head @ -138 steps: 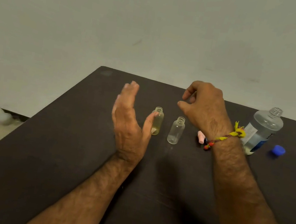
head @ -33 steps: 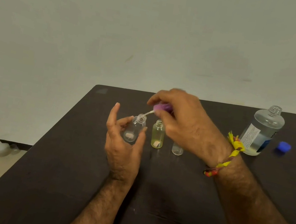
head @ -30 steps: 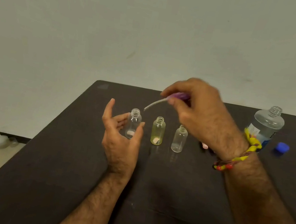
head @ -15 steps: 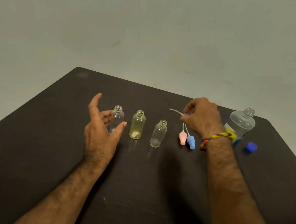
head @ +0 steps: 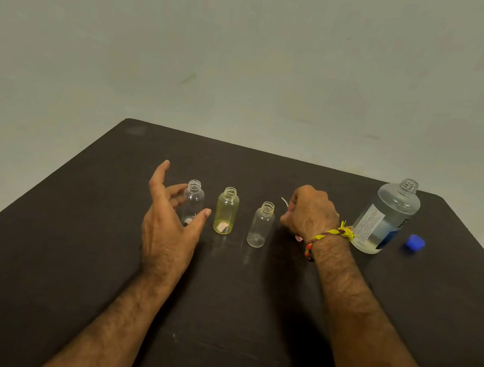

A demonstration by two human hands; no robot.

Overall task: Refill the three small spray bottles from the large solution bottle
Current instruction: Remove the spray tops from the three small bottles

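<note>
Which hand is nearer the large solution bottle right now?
Right. The right hand sits just left of the large solution bottle, not touching it; the left hand is far off, beyond all three small bottles.

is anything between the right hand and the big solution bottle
Nothing visible. The right hand sits just left of the large solution bottle, with bare table between them; the blue cap lies on the bottle's far side.
</note>
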